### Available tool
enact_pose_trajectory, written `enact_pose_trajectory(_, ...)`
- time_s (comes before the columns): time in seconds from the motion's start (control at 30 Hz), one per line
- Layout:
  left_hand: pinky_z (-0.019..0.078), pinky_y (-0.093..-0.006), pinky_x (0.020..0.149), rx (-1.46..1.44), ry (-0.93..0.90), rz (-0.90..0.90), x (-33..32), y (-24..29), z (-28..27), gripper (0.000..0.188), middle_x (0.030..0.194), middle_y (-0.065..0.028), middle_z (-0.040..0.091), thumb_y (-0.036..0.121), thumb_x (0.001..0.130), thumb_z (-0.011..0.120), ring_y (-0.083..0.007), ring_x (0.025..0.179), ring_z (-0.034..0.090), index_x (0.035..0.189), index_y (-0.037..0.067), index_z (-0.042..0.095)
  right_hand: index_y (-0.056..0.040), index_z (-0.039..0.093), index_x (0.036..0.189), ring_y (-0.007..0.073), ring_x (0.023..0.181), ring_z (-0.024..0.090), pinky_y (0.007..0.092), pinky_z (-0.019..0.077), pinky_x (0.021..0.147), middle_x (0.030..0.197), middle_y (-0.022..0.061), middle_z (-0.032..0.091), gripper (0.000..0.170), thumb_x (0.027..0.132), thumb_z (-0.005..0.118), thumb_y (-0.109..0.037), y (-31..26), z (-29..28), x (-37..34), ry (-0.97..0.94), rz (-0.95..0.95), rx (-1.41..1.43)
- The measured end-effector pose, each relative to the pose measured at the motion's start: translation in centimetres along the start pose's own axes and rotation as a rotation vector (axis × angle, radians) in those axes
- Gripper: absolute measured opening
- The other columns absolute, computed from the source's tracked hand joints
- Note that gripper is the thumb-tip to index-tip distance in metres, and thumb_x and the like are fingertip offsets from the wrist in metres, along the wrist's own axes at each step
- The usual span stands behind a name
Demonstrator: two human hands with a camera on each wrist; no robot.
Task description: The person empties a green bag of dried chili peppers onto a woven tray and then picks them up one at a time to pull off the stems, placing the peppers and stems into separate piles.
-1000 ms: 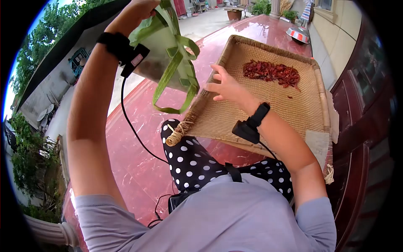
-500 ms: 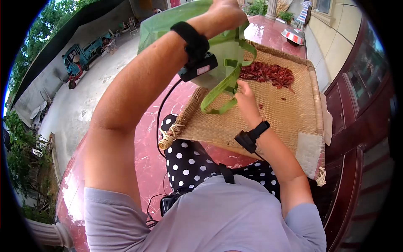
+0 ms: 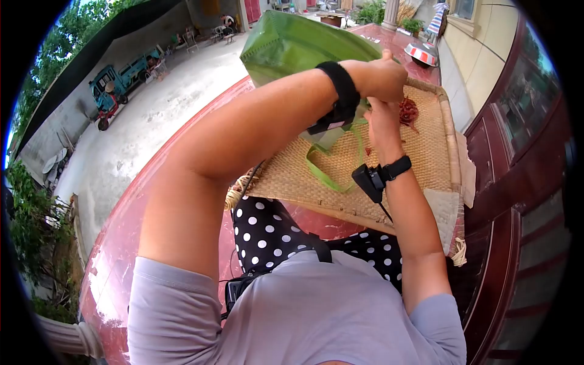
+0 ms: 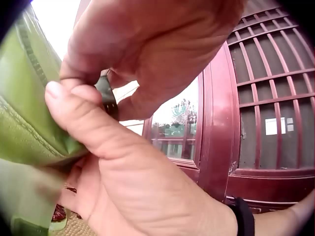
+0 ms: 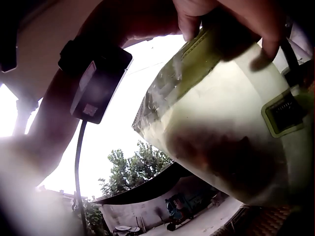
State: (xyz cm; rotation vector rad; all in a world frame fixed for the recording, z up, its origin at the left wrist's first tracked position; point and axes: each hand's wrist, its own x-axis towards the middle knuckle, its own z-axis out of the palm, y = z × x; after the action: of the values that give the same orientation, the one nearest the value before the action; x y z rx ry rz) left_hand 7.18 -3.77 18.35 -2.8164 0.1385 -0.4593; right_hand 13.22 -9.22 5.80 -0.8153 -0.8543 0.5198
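Observation:
A green bag (image 3: 292, 48) with translucent sides hangs tilted over a woven tray (image 3: 420, 146), its green base raised and its strap (image 3: 331, 176) dangling above the weave. My left hand (image 3: 386, 76) grips the bag near one lower corner, fingers curled. Just below it, my right hand (image 3: 384, 125) pinches the same corner; the left wrist view shows its thumb (image 4: 98, 120) pressed along the green edge. A dark, blurred mass (image 5: 236, 157) shows through the bag's side in the right wrist view. Dried red chillies (image 3: 407, 112) lie on the tray, partly hidden behind the hands.
The tray rests by my polka-dot trousers (image 3: 261, 234) on a red marble-like surface (image 3: 182, 182). Dark red doors (image 3: 517, 164) stand close on the right. A red-and-white lidded bowl (image 3: 421, 55) sits farther back. On the left, a concrete yard (image 3: 164, 109) holds a parked blue vehicle (image 3: 112, 85).
My left hand has swung right with the bag, which has tipped base-up over the tray. The right hand, empty at first, has come up beside it and taken hold of the corner.

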Motion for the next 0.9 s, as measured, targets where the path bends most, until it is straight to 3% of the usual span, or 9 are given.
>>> enact_pose_trajectory(0.03, 0.0524, -0.0434, 0.086, 0.017, 0.036, 0.173, -0.3, -0.5, 0.3, 0.023, 0.101, -0.0135, 0.071, 0.01, 0.079, 0.064, -0.0341, 0.109, 0.059, 0.098, 0.002, 0.075, -0.0047, 0.054, 0.124, 0.0175, 0.104, 0.061, 0.0376, 0.0515, 0.088, 0.122, 0.0069, 0.059, 0.039, 0.094, 0.069, -0.026, 0.1, -0.3, -0.9, 0.092, 0.094, 0.048)
enact_pose_trajectory(0.1, 0.0523, -0.0402, 0.083, -0.395, 0.05, -0.023, -3.8, 3.3, -5.0, 0.029, 0.108, -0.0104, 0.069, 0.006, 0.086, 0.057, -0.028, 0.1, 0.063, 0.11, 0.009, 0.072, -0.0061, 0.054, 0.124, 0.02, 0.106, 0.061, 0.0423, 0.0533, 0.086, 0.122, 0.0072, 0.059, 0.038, 0.095, 0.068, -0.027, 0.2, -1.2, -1.4, 0.203, 0.198, 0.125)
enact_pose_trajectory(0.23, 0.0517, -0.0356, 0.081, -0.114, 0.788, 0.127, -9.6, 3.6, -7.0, 0.031, 0.106, -0.0098, 0.067, 0.004, 0.089, 0.057, -0.0268, 0.095, 0.064, 0.119, 0.008, 0.064, -0.0086, 0.052, 0.129, 0.0264, 0.111, 0.06, 0.0508, 0.0523, 0.091, 0.124, 0.0097, 0.06, 0.039, 0.097, 0.064, -0.029, 2.1, -6.4, -1.8, 0.335, 0.327, 0.231)
enact_pose_trajectory(0.3, 0.0515, -0.0357, 0.082, -0.077, 0.891, -0.09, -13.3, 1.8, -5.5, 0.028, 0.108, -0.0081, 0.067, 0.004, 0.092, 0.057, -0.0212, 0.098, 0.064, 0.119, 0.007, 0.063, -0.0091, 0.05, 0.132, 0.0295, 0.115, 0.06, 0.0525, 0.051, 0.095, 0.125, 0.0118, 0.06, 0.041, 0.099, 0.062, -0.029, 2.5, -8.6, -2.5, 0.365, 0.406, 0.298)
enact_pose_trajectory(0.37, 0.0511, -0.0347, 0.085, -0.381, 0.815, -0.48, -16.1, -0.4, -1.4, 0.028, 0.114, -0.009, 0.066, 0.01, 0.096, 0.058, -0.0189, 0.103, 0.062, 0.124, 0.006, 0.06, -0.0088, 0.05, 0.133, 0.0296, 0.117, 0.057, 0.0522, 0.0475, 0.1, 0.13, 0.0122, 0.059, 0.041, 0.1, 0.06, -0.031, 2.1, -9.3, -4.4, 0.344, 0.431, 0.369)
enact_pose_trajectory(0.5, 0.0507, -0.0361, 0.094, -0.946, 0.392, -0.973, -20.0, -5.5, 7.9, 0.057, 0.131, -0.0181, 0.055, 0.035, 0.1, 0.057, -0.0269, 0.117, 0.057, 0.141, -0.002, 0.042, -0.0131, 0.057, 0.126, 0.0237, 0.121, 0.055, 0.0469, 0.0455, 0.102, 0.13, 0.0056, 0.06, 0.031, 0.101, 0.057, -0.032, 2.9, -12.1, -8.0, 0.39, 0.532, 0.398)
enact_pose_trajectory(0.6, 0.0467, -0.0401, 0.102, -1.271, 0.235, -1.08, -19.5, -5.9, 10.8, 0.07, 0.142, -0.0202, 0.044, 0.043, 0.1, 0.054, -0.0315, 0.129, 0.047, 0.148, -0.003, 0.032, -0.0163, 0.057, 0.128, 0.0209, 0.12, 0.056, 0.0486, 0.0433, 0.102, 0.13, 0.0017, 0.061, 0.031, 0.101, 0.058, -0.031, 4.3, -14.8, -10.0, 0.433, 0.529, 0.345)
enact_pose_trajectory(0.7, 0.0431, -0.0405, 0.107, -1.347, 0.19, -0.888, -18.2, -6.4, 12.2, 0.078, 0.143, -0.0202, 0.042, 0.051, 0.098, 0.055, -0.0321, 0.129, 0.047, 0.15, -0.001, 0.03, -0.0165, 0.058, 0.126, 0.0207, 0.116, 0.058, 0.0489, 0.0441, 0.102, 0.125, 0.0016, 0.063, 0.028, 0.101, 0.058, -0.029, 4.5, -16.4, -11.4, 0.461, 0.524, 0.263)
enact_pose_trajectory(0.9, 0.035, -0.0357, 0.102, -1.675, 0.388, -0.889, -11.2, -8.1, 13.3, 0.072, 0.138, -0.0121, 0.051, 0.062, 0.094, 0.051, -0.027, 0.121, 0.048, 0.145, 0.013, 0.045, -0.0135, 0.059, 0.123, 0.0204, 0.113, 0.059, 0.0459, 0.0459, 0.101, 0.121, 0.0034, 0.064, 0.023, 0.101, 0.057, -0.022, 5.3, -17.7, -13.0, 0.48, 0.548, 0.186)
